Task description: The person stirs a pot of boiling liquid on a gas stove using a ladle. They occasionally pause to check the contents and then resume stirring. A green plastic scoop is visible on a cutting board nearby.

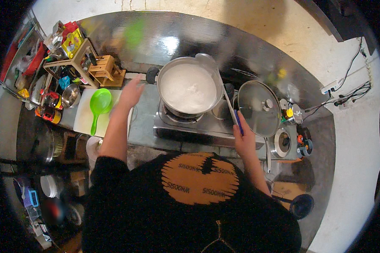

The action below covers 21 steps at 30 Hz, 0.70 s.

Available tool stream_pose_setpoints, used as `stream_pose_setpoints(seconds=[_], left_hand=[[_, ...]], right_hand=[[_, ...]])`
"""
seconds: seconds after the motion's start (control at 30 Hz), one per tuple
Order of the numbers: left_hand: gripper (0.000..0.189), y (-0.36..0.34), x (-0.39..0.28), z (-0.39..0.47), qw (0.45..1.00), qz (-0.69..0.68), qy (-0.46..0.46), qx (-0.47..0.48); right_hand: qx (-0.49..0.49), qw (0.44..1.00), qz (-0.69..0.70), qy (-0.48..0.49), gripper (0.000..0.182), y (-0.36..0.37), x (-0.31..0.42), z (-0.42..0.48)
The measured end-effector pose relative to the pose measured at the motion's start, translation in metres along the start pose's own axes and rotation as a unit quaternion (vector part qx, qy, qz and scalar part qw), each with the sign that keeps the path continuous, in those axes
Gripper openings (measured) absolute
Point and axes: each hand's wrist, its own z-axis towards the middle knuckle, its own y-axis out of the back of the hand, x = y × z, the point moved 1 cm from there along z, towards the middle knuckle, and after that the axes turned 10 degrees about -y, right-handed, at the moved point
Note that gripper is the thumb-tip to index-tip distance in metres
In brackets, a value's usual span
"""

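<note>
A large metal pot [190, 87] full of pale, whitish liquid stands on the left burner of a steel gas stove [205, 131]. My right hand [244, 134] grips the blue handle of a long metal ladle [228, 98], whose bowl rests at the pot's far right rim. My left hand [131, 93], slightly blurred, is raised over the counter left of the pot, fingers apart and holding nothing. Near it, a bright green plastic ladle [100, 99] lies on a white cutting board [82, 117]. A glass lid [258, 109] with a metal rim leans to the right of the pot.
Left of the board stand a metal bowl [70, 95], sauce bottles [52, 115], a small wooden stool [104, 69] and a shelf with packets. A pan handle [268, 155] juts over the counter's front edge at right, beside a smaller lid [281, 142]. Cables hang on the right wall.
</note>
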Motion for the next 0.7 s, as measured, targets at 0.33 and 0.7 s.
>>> stream_pose_setpoints(seconds=[0.33, 0.7], left_hand=[[0.059, 0.035, 0.228, -0.222, 0.931, 0.182, 0.315, 0.002], [0.042, 0.002, 0.118, -0.232, 0.958, 0.018, 0.248, -0.146]], right_hand=[[0.081, 0.905, 0.356, -0.217, 0.048, -0.003, 0.004, -0.01], [0.14, 0.818, 0.482, -0.281, 0.043, -0.016, 0.029, -0.026]])
